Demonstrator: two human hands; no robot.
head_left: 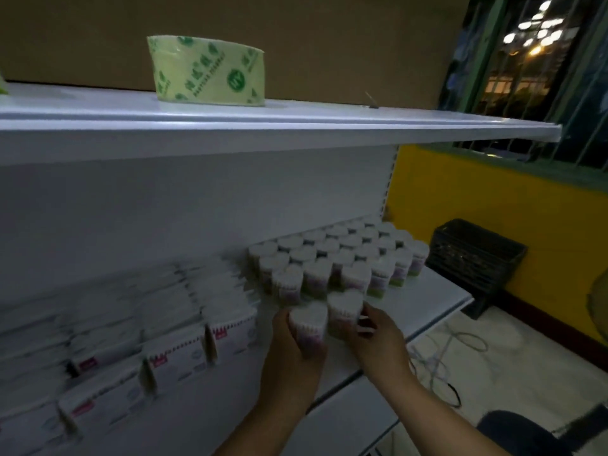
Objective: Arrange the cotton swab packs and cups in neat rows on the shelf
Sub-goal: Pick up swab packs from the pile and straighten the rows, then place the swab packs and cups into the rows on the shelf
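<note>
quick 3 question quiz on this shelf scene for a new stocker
1. True or false: the tape roll sits on the upper shelf.
2. What does each hand hold? A) a pack B) a heart-shaped cup C) nothing
3. Fill in: the cotton swab packs stand to the ___ of the cups.
Key: 1 true; 2 B, left hand and right hand each grip one; 3 left.

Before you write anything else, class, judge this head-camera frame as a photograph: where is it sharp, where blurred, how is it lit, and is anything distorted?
Head view: dim overall, the tape roll sharpest; the flat swab packs smeared by motion blur, the cups soft; the upper shelf edge bows slightly from the wide lens; lights in the window blow out into blobs.
</note>
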